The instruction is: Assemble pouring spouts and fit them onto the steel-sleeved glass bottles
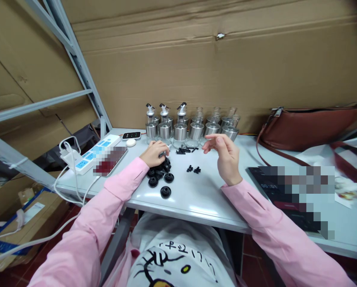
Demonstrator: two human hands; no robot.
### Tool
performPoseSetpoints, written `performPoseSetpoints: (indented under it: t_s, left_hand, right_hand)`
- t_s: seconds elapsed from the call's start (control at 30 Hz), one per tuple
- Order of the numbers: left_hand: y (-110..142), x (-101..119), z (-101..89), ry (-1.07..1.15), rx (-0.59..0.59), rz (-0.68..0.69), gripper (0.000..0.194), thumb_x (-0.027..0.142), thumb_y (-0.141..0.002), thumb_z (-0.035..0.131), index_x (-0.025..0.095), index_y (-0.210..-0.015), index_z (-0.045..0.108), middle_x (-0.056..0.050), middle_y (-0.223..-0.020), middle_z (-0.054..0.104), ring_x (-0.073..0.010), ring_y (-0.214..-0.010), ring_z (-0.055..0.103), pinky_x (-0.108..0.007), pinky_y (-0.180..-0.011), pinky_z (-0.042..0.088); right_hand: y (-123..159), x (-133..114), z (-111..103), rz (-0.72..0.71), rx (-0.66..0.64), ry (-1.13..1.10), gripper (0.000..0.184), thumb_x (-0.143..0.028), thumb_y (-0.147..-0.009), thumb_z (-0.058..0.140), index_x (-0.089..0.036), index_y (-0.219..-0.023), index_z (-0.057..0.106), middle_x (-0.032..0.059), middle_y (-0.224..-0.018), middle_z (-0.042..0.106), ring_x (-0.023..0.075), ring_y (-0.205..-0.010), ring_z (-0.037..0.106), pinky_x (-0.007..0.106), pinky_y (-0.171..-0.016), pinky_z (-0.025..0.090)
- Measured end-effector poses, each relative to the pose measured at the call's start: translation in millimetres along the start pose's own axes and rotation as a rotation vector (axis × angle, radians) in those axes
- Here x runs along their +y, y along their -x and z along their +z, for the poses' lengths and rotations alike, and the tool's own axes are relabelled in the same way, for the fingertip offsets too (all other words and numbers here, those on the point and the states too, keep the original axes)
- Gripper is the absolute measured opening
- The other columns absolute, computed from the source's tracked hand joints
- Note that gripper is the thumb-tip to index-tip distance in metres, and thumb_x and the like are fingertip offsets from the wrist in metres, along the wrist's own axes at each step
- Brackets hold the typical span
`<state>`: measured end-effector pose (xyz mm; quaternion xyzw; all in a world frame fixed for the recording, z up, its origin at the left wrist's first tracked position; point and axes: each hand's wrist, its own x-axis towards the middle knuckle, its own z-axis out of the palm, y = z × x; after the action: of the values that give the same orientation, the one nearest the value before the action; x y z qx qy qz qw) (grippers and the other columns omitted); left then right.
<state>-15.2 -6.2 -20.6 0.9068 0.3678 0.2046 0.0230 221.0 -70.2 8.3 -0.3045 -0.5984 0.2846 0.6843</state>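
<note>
My left hand (156, 154) rests on the white table (196, 199) with its fingers curled over a heap of black round caps (160, 175); a small pale piece shows at its fingertips. My right hand (223, 155) hovers above the table, fingers loosely spread and holding nothing. Between the hands lie small black spout parts (186, 150) and a pair of black bits (194, 170). Behind them stands a row of glass-and-steel oil bottles (190, 127); three on the left carry black pourers.
A white-and-blue power strip (91, 155) with cables lies at the left, beside a small black device (131, 135) and a white puck (131, 142). A brown leather bag (310, 125) sits at the right. Cardboard walls stand behind, a metal shelf frame at the left.
</note>
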Motion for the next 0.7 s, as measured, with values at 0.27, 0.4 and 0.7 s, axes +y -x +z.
performPoseSetpoints:
  t_s: [0.27, 0.4, 0.7]
  left_hand:
    - [0.6, 0.6, -4.1, -0.016, 0.114, 0.019, 0.01, 0.009, -0.066, 0.049, 0.017, -0.071, 0.052, -0.002, -0.087, 0.064, -0.0202, -0.095, 0.052, -0.037, -0.085, 0.029]
    - [1.1, 2.8, -8.3, -0.056, 0.224, 0.032, 0.009, 0.01, -0.067, 0.05, 0.017, -0.07, 0.05, -0.002, -0.086, 0.064, -0.0201, -0.093, 0.052, -0.038, -0.086, 0.029]
    - [-8.4, 37.1, -19.0, 0.072, 0.542, 0.002, 0.004, 0.017, -0.075, 0.053, 0.02, -0.077, 0.05, -0.001, -0.081, 0.063, -0.0172, -0.085, 0.054, -0.033, -0.084, 0.037]
  right_hand:
    - [-1.4, -0.1, -0.8, -0.001, 0.017, 0.022, 0.025, -0.043, -0.087, 0.052, -0.021, -0.086, 0.064, -0.0011, -0.062, 0.061, 0.0122, -0.054, 0.054, 0.029, -0.057, 0.045]
    - [-2.2, -0.5, -0.6, -0.006, 0.019, 0.04, 0.024, -0.042, -0.086, 0.053, -0.021, -0.086, 0.063, -0.0017, -0.062, 0.061, 0.0115, -0.054, 0.054, 0.028, -0.057, 0.045]
    - [-0.5, 2.9, -1.7, 0.028, -0.072, 0.123, 0.017, -0.035, -0.082, 0.059, -0.02, -0.089, 0.061, -0.0023, -0.064, 0.061, 0.0114, -0.056, 0.055, 0.028, -0.06, 0.047]
